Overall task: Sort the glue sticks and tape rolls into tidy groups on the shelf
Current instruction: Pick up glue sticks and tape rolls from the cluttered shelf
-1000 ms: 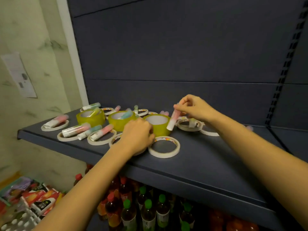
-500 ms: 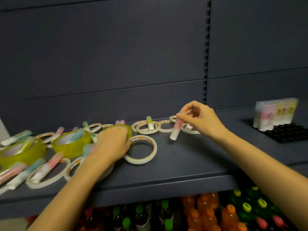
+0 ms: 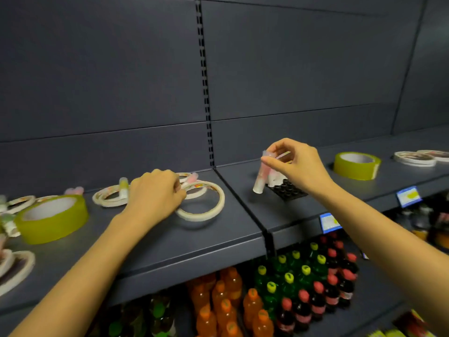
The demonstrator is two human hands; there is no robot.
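My right hand (image 3: 297, 166) pinches the top of a pink-and-white glue stick (image 3: 261, 177), which hangs tilted just left of a black slotted tray (image 3: 288, 190). Several upright glue sticks in that tray are mostly hidden behind the hand. My left hand (image 3: 155, 194) rests with curled fingers on thin white tape rolls; one white tape roll (image 3: 201, 203) lies just to its right. A wide yellow tape roll (image 3: 52, 217) sits at the left, another yellow tape roll (image 3: 356, 165) at the right. More thin white tape rolls (image 3: 110, 198) and a glue stick (image 3: 123, 188) lie behind my left hand.
The dark shelf (image 3: 184, 242) has a seam and upright post at its middle. Flat white tape rolls (image 3: 413, 158) lie far right. Price tags (image 3: 329, 222) hang on the front edge. Bottles of orange, green and dark drink (image 3: 286, 288) fill the shelf below.
The view has swung to the right. My right hand has carried the glue stick rightwards past the shelf seam to the black tray. My left hand stays on the white tape rolls.
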